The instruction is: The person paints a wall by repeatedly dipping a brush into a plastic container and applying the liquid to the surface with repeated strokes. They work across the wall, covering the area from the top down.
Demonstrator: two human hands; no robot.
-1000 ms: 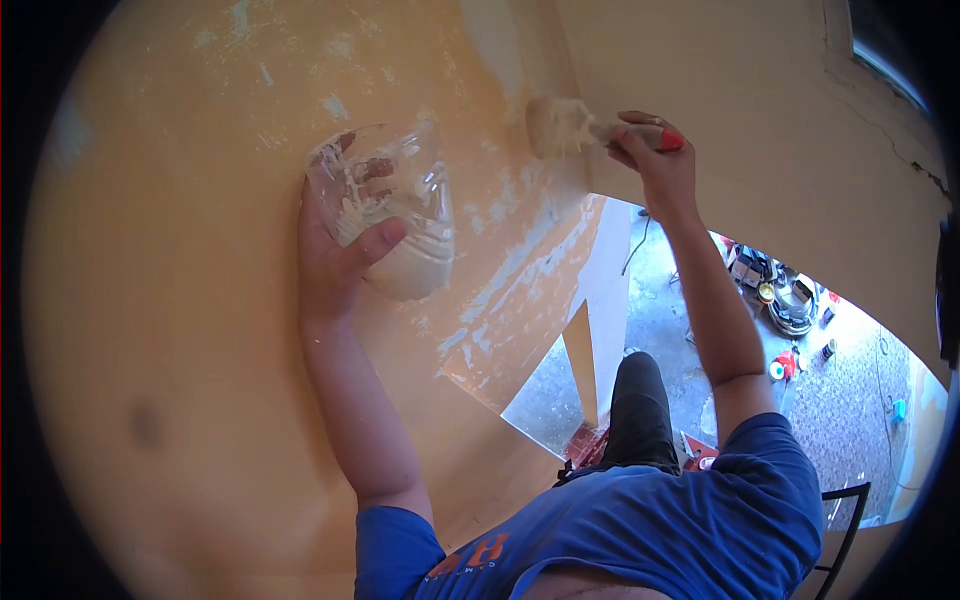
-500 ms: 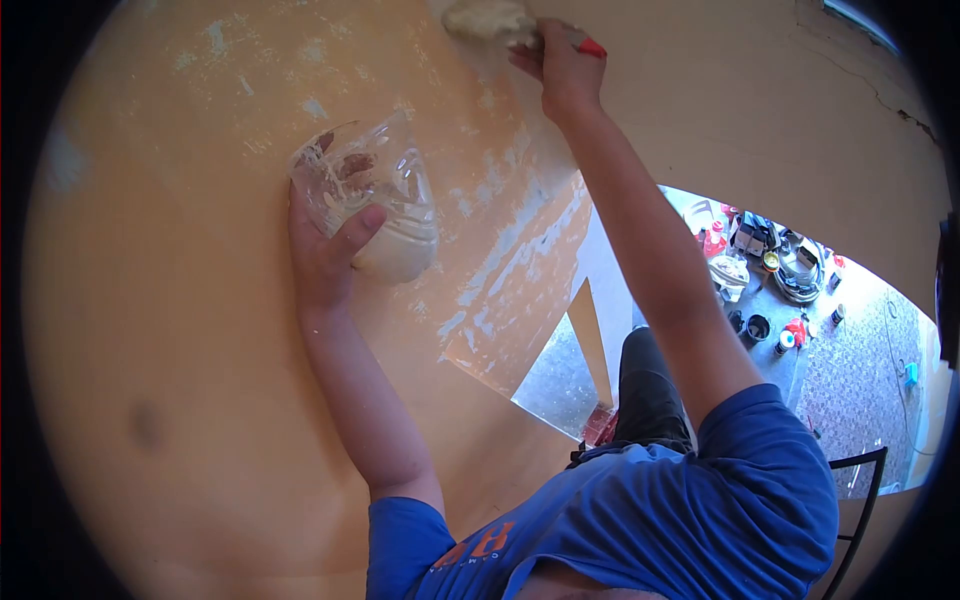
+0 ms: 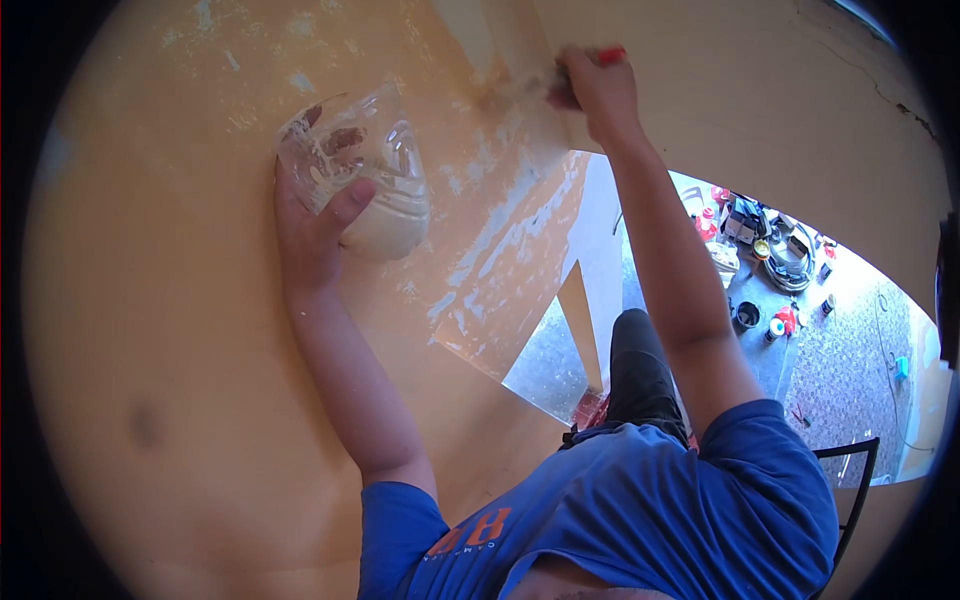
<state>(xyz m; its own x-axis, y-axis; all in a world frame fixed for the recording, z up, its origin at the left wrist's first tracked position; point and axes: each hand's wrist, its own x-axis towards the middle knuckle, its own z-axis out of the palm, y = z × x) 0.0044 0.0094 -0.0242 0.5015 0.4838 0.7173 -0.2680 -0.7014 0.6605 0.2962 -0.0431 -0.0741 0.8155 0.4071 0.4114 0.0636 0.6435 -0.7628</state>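
Note:
My left hand (image 3: 318,225) is wrapped round a cut clear plastic container (image 3: 385,165), its thumb across the near side and fingers behind. Pale liquid sits in the container's lower part. At the top, my right hand (image 3: 603,92) grips a brush (image 3: 610,56) whose red handle end sticks out past the fingers. The brush's head is blurred and lies against the orange wall (image 3: 480,140) near its corner. White patches and streaks mark that wall.
Beyond the opening, the floor (image 3: 840,370) far below holds a black bucket (image 3: 746,315), a coiled hose (image 3: 790,265) and several red and white items. A black metal frame (image 3: 862,480) stands at lower right. A crack runs through the upper right wall.
My right hand and the brush have moved down and to the right, and the brush's head is now blurred. My left hand and the container have shifted slightly up and left.

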